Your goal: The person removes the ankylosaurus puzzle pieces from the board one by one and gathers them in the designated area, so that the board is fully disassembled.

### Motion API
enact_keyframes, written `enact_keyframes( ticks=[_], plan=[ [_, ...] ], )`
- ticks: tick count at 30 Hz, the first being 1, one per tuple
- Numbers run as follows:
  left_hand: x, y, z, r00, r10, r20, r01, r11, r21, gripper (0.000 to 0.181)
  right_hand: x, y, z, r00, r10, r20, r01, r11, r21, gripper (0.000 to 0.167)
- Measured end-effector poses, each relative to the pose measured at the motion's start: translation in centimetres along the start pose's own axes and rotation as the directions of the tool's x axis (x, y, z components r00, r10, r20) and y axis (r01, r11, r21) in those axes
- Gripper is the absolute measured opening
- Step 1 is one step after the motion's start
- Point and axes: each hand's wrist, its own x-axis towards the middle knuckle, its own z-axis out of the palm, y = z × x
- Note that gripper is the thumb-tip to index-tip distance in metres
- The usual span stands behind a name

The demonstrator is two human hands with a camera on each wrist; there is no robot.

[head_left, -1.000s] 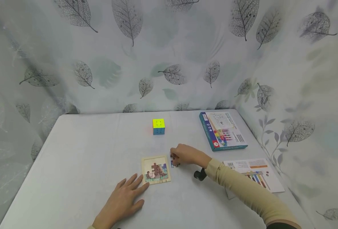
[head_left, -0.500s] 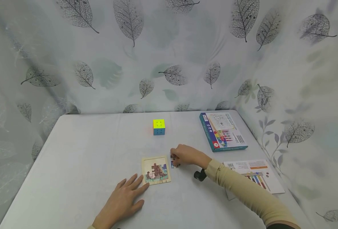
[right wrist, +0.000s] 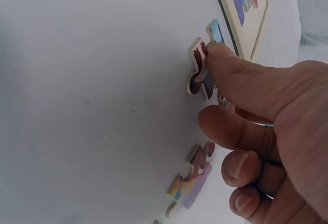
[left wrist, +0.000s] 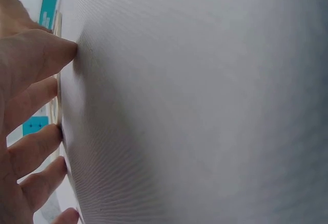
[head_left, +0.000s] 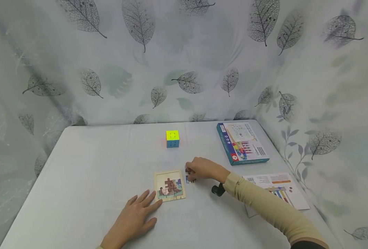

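- Wooden square puzzle tray [head_left: 161, 178] lying flat on the white-cloth-covered desk [head_left: 87, 173], with joined brown, pink and blue jigsaw pieces [head_left: 171, 187] inside.
- Left hand [head_left: 135, 215] palm down beside the tray, fingers spread and nearly straight, touching its near left corner.
- Right hand [head_left: 204, 168] just right of the tray, fingers curled, thumb against a small dark-brown-and-pink jigsaw piece [right wrist: 197, 83]; cannot tell whether pinching or merely touching.
- Close by, apart from the tray, a brown, purple and orange jigsaw piece [right wrist: 197, 170].
- Farther back, a yellow-topped, blue-fronted cube [head_left: 173, 139].
- At right, a teal-sided printed box [head_left: 243, 143]; nearer, a white printed box [head_left: 283, 192], partly hidden by the tan sleeve [head_left: 261, 201].
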Motion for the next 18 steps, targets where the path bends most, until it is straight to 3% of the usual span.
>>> enact_keyframes(
  ticks=[4, 9, 18],
  plan=[
    [0.0, 0.0, -0.1, 1.0, -0.001, 0.01, 0.001, 1.0, -0.001, 0.05, 0.1, -0.1, -0.3, 0.999, -0.033, 0.012, 0.033, 0.998, -0.06, 0.031],
    [0.1, 0.0, 0.0, 0.999, -0.013, 0.033, 0.014, 1.0, -0.005, 0.05, 0.3, -0.6, -0.7, 0.992, -0.128, -0.013, 0.125, 0.983, -0.137, 0.029],
    [0.0, -0.1, -0.1, 0.999, -0.009, 0.035, 0.009, 1.0, -0.005, 0.05, 0.9, -2.8, -1.3, 0.973, -0.225, -0.048, 0.213, 0.959, -0.186, 0.027]
  ],
)
